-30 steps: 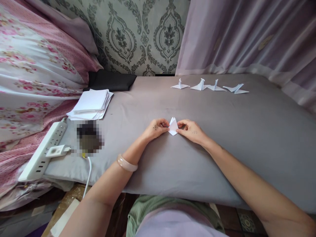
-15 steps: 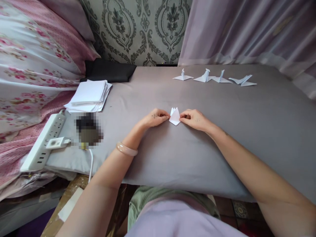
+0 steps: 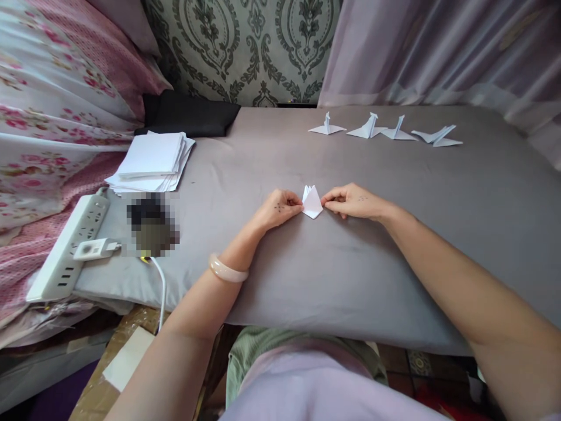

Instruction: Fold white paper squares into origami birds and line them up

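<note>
Folded paper (image 3: 312, 204), pinched by my left hand (image 3: 280, 209); right hand (image 3: 356, 202) at right edge, grip unclear; uneven tugging might crumple it.

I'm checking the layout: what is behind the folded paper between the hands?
Beyond the folded paper is gray cover, with four paper birds farther back, toward the right. The part of the cover that the paper blocks cannot be seen.

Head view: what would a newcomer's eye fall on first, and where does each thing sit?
Probably the folded white paper between the left hand and the right hand, near mid-picture. Next, perhaps, the four origami cranes lined up toward the back right, before the purple curtain. The stack of white sheets on the left may follow.
</note>
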